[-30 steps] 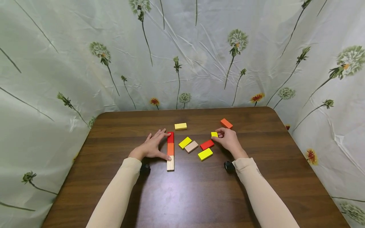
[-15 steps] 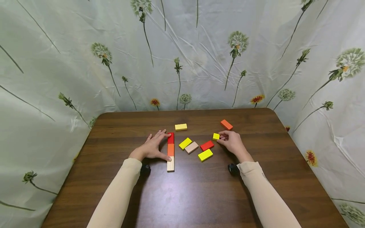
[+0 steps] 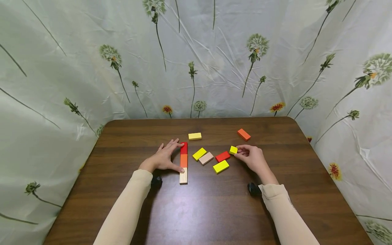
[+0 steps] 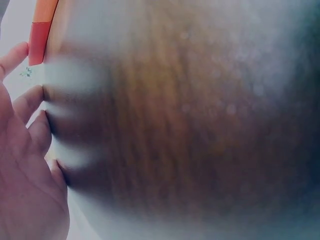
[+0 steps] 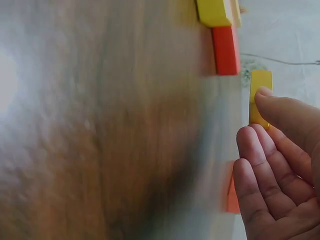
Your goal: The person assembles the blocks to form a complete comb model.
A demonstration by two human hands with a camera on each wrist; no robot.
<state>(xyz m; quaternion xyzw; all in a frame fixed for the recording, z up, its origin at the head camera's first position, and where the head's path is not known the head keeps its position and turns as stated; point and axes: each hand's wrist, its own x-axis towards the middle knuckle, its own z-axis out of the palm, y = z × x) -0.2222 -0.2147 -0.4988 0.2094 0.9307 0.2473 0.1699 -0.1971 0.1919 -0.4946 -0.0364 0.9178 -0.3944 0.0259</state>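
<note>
In the head view my left hand [image 3: 163,158] is spread beside a straight row of blocks. Its index fingertip touches the red block [image 3: 183,148] at the far end, and its thumb rests by the plain wooden block [image 3: 183,177] at the near end. Between these lies an orange block [image 3: 183,161]. The left wrist view shows the index finger against the red block [image 4: 39,45], the other fingertips down on the tabletop. My right hand [image 3: 252,158] pinches a small yellow block [image 3: 233,150] between thumb and fingers, as the right wrist view also shows for the yellow block [image 5: 261,80].
Between the hands lie a yellow block [image 3: 199,154], a tan block [image 3: 206,158], a red block [image 3: 222,156] and another yellow block [image 3: 221,166]. Farther back are a pale yellow block [image 3: 194,136] and an orange block [image 3: 244,134]. A flowered curtain [image 3: 220,68] hangs behind the brown table [image 3: 202,217].
My right hand has drawn slightly nearer and to the right, carrying the yellow block away from the orange block at the back. The left hand and its row have kept their place.
</note>
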